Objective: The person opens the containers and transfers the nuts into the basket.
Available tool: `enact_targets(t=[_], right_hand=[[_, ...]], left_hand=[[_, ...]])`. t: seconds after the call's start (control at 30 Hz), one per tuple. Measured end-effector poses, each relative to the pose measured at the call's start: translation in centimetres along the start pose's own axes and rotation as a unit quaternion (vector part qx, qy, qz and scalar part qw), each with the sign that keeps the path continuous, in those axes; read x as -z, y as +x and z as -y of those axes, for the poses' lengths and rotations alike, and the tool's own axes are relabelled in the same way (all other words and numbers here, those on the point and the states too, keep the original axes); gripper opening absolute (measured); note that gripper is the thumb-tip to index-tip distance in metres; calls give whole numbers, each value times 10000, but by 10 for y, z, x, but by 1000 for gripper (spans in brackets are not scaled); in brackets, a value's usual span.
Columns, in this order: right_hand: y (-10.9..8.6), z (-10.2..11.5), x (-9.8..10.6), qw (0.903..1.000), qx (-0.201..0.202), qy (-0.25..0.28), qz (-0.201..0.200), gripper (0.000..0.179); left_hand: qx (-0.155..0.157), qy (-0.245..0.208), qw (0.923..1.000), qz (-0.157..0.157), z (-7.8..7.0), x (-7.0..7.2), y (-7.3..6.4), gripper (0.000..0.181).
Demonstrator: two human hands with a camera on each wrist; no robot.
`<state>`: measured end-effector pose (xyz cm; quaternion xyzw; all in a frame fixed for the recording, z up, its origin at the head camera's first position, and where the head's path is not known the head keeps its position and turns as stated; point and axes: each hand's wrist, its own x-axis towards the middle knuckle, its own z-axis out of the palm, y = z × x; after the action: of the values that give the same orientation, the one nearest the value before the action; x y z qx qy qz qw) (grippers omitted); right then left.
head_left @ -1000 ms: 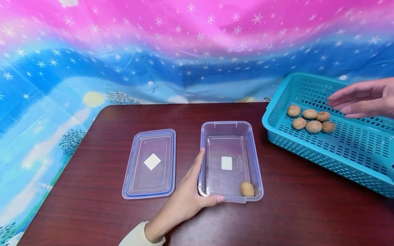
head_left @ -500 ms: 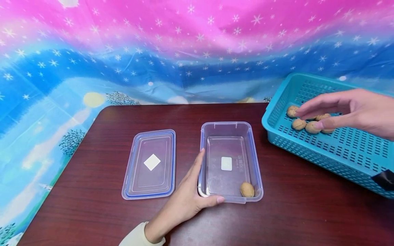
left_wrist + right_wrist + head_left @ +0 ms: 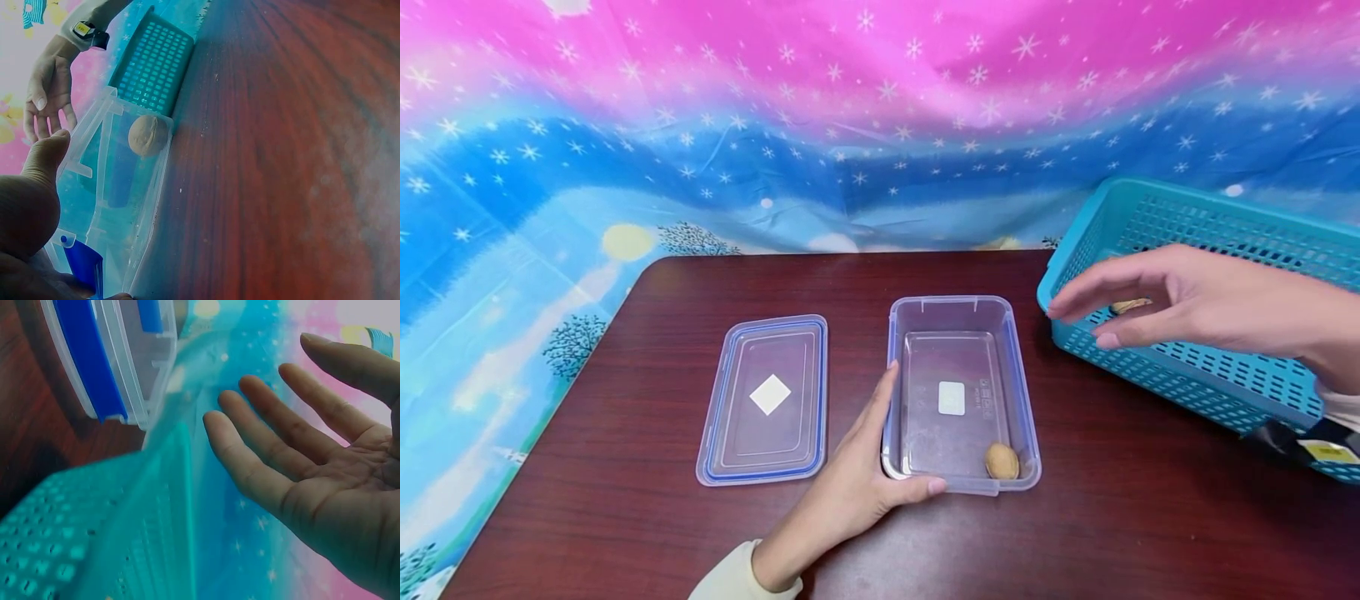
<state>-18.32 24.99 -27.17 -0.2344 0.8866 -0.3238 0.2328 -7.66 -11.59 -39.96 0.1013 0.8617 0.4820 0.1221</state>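
Observation:
My left hand (image 3: 857,479) grips the near left corner of a clear plastic food container (image 3: 955,350), thumb along the front rim and fingers against the left side. One walnut (image 3: 1002,462) lies inside, in the near right corner; the left wrist view also shows this walnut (image 3: 148,135) through the wall. Over the left end of a teal basket (image 3: 1217,367) hovers my right hand (image 3: 1187,300), its fingers loosely bent. The right wrist view shows that palm (image 3: 325,469) bare. Part of a walnut (image 3: 1129,306) shows between thumb and fingers, down in the basket; the hand hides most other walnuts.
A clear lid (image 3: 767,358) with a blue seal and a white diamond sticker lies left of the container on the dark wooden table (image 3: 647,375). A snowflake-patterned cloth (image 3: 820,133) hangs behind the table.
My right hand has come in from the right, dipped over the walnuts, and moved on left and nearer to the basket's left rim. My left hand and the container have stayed put.

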Motion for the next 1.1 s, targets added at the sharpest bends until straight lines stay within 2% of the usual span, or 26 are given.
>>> enact_targets(t=[0.3, 0.53, 0.9, 1.1], right_hand=[[16, 23, -16, 9969, 594, 313, 409, 36], [28, 35, -24, 9877, 884, 770, 1038, 36], [59, 54, -41, 9712, 1032, 977, 1914, 35], [75, 58, -51, 9660, 939, 949, 2214, 35]], left_hand=[[7, 16, 10000, -6, 0, 1, 0, 129], [-66, 15, 10000, -6, 0, 1, 1, 129], [-89, 37, 10000, 17, 0, 1, 1, 128], [-95, 51, 9999, 29, 0, 1, 1, 128]])
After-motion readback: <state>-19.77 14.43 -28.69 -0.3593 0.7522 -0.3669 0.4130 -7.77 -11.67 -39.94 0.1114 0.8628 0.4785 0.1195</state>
